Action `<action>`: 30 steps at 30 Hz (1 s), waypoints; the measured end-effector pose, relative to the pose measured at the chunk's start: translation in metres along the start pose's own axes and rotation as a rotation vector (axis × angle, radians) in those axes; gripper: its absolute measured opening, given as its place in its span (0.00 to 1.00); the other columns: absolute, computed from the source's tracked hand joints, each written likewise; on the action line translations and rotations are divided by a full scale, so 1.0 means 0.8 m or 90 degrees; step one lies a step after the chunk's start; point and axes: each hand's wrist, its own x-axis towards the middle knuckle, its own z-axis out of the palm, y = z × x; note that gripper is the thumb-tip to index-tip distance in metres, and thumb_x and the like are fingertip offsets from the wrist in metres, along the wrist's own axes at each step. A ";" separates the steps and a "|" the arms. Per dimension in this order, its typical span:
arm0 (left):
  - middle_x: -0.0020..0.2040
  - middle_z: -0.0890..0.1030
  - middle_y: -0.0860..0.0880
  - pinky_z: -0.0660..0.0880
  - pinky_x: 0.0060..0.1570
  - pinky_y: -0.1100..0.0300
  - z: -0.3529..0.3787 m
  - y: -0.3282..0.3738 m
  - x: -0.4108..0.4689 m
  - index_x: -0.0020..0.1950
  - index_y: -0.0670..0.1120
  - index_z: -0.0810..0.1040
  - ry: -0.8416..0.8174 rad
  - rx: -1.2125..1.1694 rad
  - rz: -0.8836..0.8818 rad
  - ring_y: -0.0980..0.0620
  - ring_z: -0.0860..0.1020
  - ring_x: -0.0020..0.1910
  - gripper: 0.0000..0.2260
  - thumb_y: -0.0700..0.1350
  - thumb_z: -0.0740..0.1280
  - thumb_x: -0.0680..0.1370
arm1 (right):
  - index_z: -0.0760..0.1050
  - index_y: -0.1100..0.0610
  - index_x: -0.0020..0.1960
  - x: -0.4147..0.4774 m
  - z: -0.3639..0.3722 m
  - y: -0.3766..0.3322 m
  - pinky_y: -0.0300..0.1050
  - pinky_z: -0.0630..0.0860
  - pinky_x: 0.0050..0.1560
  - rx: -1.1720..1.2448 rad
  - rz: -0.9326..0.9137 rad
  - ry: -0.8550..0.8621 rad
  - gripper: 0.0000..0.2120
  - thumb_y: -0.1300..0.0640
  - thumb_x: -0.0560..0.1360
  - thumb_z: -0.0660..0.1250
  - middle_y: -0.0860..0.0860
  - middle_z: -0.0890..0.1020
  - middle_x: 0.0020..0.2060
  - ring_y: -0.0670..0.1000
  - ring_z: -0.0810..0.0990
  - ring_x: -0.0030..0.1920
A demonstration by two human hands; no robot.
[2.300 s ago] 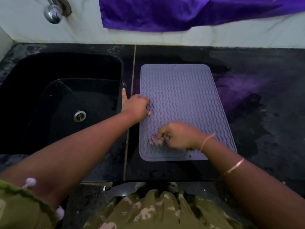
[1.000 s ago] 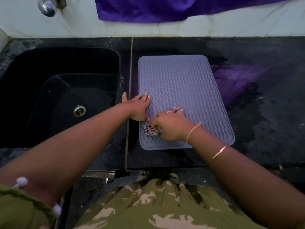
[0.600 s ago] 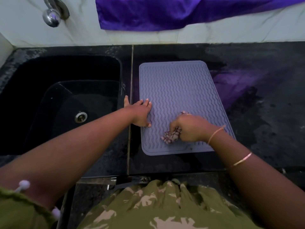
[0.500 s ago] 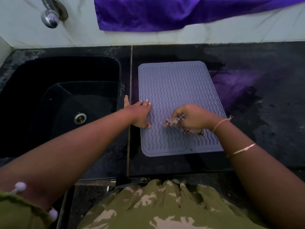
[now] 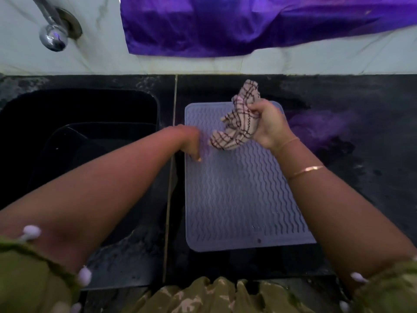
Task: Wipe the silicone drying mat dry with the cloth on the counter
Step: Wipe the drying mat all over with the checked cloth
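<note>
Right now the right hand (image 5: 268,125) is gripping the cloth (image 5: 237,123), its fingers curling round a bunched wad of the checked fabric with the palm turned up. It is holding the cloth up over the far end of the silicone drying mat (image 5: 237,195), not pressing it down. The left hand (image 5: 190,142) is sitting at the mat's left edge, on the sink (image 5: 79,114) side, but it is blurring too much to tell whether its fingers are curled or straight.

To my eye the person is turning the cloth to a fresher face. Doing this well probably means spreading the wad wider, pressing it flat and stroking along the wavy grooves from far end to near, where water would be collecting. The left hand should be pinning the mat so it is not sliding on the dark bench (image 5: 361,199).

The mat is lying flat just right of the sink: pale lilac-grey, rounded corners, raised rim, rippled ridges. A few small marks near its near edge may be droplets.
</note>
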 end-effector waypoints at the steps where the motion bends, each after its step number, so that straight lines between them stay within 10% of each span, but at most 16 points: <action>1: 0.75 0.61 0.46 0.62 0.69 0.44 0.000 0.002 0.010 0.76 0.47 0.55 -0.001 0.019 -0.021 0.43 0.62 0.72 0.45 0.60 0.74 0.67 | 0.68 0.64 0.62 0.013 0.007 -0.002 0.67 0.73 0.57 0.042 0.011 -0.023 0.17 0.64 0.76 0.50 0.66 0.73 0.58 0.68 0.76 0.55; 4: 0.78 0.45 0.46 0.48 0.72 0.39 0.004 -0.003 0.030 0.78 0.44 0.41 0.001 0.073 -0.053 0.44 0.46 0.77 0.58 0.67 0.73 0.63 | 0.71 0.63 0.61 0.053 0.017 -0.002 0.56 0.75 0.58 -0.002 -0.001 -0.009 0.17 0.63 0.75 0.51 0.66 0.76 0.56 0.62 0.77 0.55; 8: 0.78 0.38 0.45 0.42 0.72 0.37 0.007 -0.019 0.047 0.77 0.42 0.37 -0.021 0.066 -0.052 0.44 0.38 0.76 0.64 0.72 0.71 0.58 | 0.65 0.57 0.70 0.097 0.000 0.003 0.47 0.68 0.65 -0.581 -0.146 0.209 0.23 0.54 0.76 0.62 0.60 0.70 0.66 0.55 0.71 0.64; 11: 0.77 0.37 0.42 0.41 0.73 0.41 0.011 -0.019 0.054 0.76 0.39 0.35 -0.025 0.098 -0.024 0.44 0.37 0.76 0.65 0.72 0.70 0.58 | 0.67 0.55 0.68 0.103 0.003 0.029 0.53 0.70 0.64 -0.715 -0.135 0.059 0.29 0.40 0.72 0.65 0.60 0.71 0.66 0.59 0.72 0.64; 16: 0.77 0.38 0.40 0.43 0.74 0.43 0.012 -0.014 0.056 0.75 0.37 0.35 -0.023 0.150 -0.025 0.43 0.39 0.76 0.64 0.73 0.68 0.59 | 0.46 0.53 0.76 0.121 0.015 0.075 0.59 0.50 0.73 -1.056 -0.131 0.049 0.44 0.38 0.70 0.65 0.61 0.44 0.76 0.63 0.46 0.75; 22: 0.77 0.37 0.42 0.44 0.73 0.42 0.009 -0.008 0.053 0.75 0.38 0.34 -0.040 0.168 -0.069 0.44 0.39 0.76 0.64 0.74 0.67 0.59 | 0.66 0.53 0.66 0.127 0.012 0.071 0.59 0.64 0.62 -1.183 -0.289 0.098 0.27 0.42 0.72 0.60 0.60 0.67 0.64 0.63 0.66 0.65; 30: 0.77 0.37 0.42 0.42 0.73 0.41 0.012 -0.008 0.056 0.75 0.38 0.33 -0.036 0.152 -0.083 0.45 0.39 0.76 0.66 0.74 0.67 0.58 | 0.70 0.53 0.63 0.057 -0.025 0.093 0.51 0.71 0.50 -1.176 -0.371 -0.007 0.24 0.49 0.69 0.63 0.58 0.72 0.55 0.60 0.72 0.54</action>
